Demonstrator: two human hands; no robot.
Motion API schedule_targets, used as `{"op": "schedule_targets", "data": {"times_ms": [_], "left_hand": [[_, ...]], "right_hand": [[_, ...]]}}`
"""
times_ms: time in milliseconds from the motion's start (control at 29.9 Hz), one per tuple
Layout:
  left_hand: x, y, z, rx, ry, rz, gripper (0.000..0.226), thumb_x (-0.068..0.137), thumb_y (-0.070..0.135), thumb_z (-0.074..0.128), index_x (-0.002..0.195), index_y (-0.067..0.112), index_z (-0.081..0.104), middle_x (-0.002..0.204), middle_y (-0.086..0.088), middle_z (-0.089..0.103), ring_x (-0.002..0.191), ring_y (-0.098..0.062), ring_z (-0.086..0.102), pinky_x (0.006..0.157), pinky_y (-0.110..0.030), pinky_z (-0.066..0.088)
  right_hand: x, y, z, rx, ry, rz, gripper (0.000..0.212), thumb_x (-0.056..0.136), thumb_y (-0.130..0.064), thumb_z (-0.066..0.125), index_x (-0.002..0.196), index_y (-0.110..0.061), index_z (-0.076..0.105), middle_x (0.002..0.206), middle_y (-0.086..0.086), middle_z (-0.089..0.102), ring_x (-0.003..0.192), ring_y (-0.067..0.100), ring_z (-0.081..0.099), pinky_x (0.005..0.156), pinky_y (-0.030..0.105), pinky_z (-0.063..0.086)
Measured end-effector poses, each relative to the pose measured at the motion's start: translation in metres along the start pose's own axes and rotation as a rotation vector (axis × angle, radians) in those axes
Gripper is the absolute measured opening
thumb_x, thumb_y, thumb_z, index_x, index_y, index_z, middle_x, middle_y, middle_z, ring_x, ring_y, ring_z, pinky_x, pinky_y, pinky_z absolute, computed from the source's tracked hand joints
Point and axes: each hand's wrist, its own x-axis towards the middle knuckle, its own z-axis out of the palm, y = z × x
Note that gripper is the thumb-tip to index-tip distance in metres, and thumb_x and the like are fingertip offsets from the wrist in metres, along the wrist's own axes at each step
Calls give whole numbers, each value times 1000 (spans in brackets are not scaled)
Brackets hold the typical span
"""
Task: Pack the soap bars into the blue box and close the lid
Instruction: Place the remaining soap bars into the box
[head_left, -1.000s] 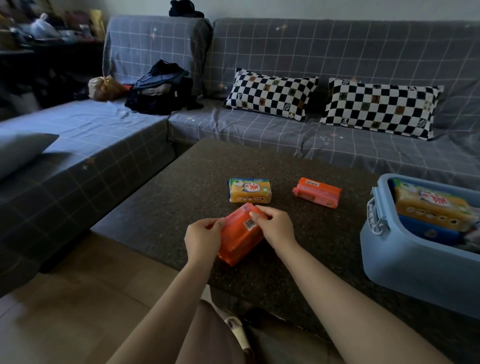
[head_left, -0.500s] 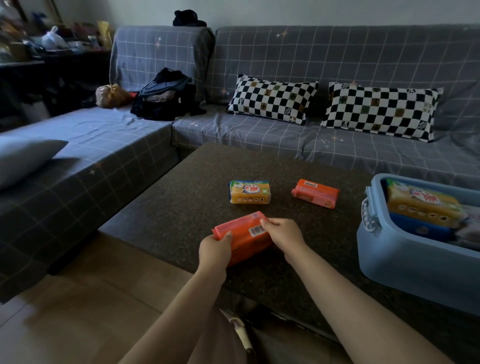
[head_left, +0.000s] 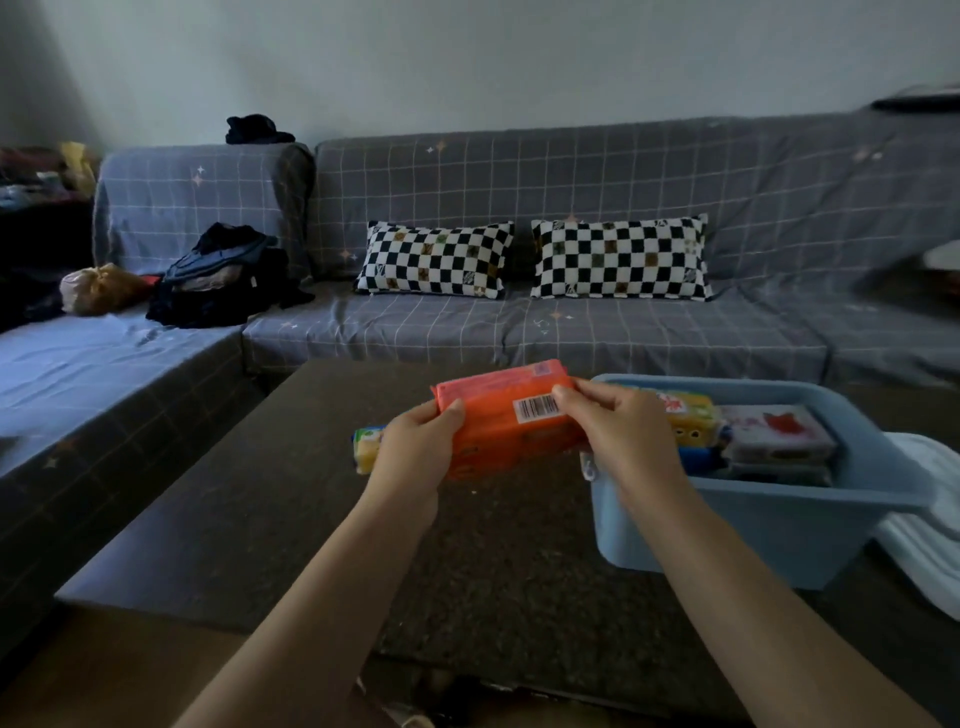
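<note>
An orange soap bar pack (head_left: 498, 415) with a white barcode label is lifted above the dark table (head_left: 311, 519), held at both ends. My left hand (head_left: 415, 447) grips its left end and my right hand (head_left: 618, 426) pinches its right end. The open blue box (head_left: 753, 525) stands just to the right, holding a yellow soap pack (head_left: 691, 415) and a white-and-red pack (head_left: 774, 436). A yellow soap bar (head_left: 366, 449) lies on the table, partly hidden behind my left hand. The second orange bar is hidden.
A grey checked sofa (head_left: 571, 332) wraps round the table's far and left sides, with two chequered cushions (head_left: 436, 260) and a dark pile of bags (head_left: 218, 280). A white cloth (head_left: 924, 519) lies right of the box.
Both hands have raised the orange soap pack off the table and carried it right, toward the blue box. The view has turned right and upward.
</note>
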Motion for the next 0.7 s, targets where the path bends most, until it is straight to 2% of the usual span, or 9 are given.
{"op": "schedule_targets", "data": {"times_ms": [134,234,301,368,434,501,601,702], "left_hand": [[-1,17,44,39,-135,81,42,94,27,54,133,13,53,120,-8,65,106,-23,62,92,-39,50],[-1,22,77,65,-227,101,41,93,27,54,132,13,54,115,-4,65,100,-18,62,77,-29,48],[1,23,99,115,-290,117,39,94,25,54,130,12,55,111,-2,67,95,-15,62,72,-24,47],[9,20,119,198,-341,142,46,93,23,56,138,12,48,122,-5,63,104,-17,62,79,-26,50],[17,17,135,319,-377,166,62,91,23,60,146,18,34,143,-8,47,123,-25,52,96,-36,47],[24,14,144,491,-414,203,62,89,25,64,145,21,38,147,-8,43,127,-27,48,102,-38,44],[35,11,148,742,-471,231,52,85,30,67,135,22,53,134,-7,55,111,-23,58,94,-33,48],[45,16,153,992,-549,268,35,83,35,68,114,19,69,114,-5,69,95,-17,65,90,-33,53]], "right_hand": [[9,-7,-50,41,94,26,36,87,-32,63,121,-20,63,98,-2,67,87,12,65,67,23,54],[14,-2,-83,26,159,58,36,87,-32,63,121,-20,63,95,-3,65,81,10,60,60,19,46],[20,5,-104,3,210,102,36,87,-33,63,120,-19,63,88,-5,63,75,10,59,59,25,50],[28,15,-122,-38,211,178,35,87,-33,63,118,-18,63,84,-8,60,72,10,58,63,36,57],[37,28,-137,-87,151,258,36,87,-31,63,119,-13,63,98,0,66,83,18,63,63,35,57],[46,41,-148,-47,56,359,37,87,-26,65,118,-8,62,108,9,67,96,26,65,73,40,58],[55,59,-156,-12,-95,469,29,85,-19,67,110,-7,58,107,9,65,103,27,62,92,45,53],[65,74,-153,-141,-193,501,46,77,-28,74,117,-13,58,115,5,65,107,22,61,100,44,47]]}}
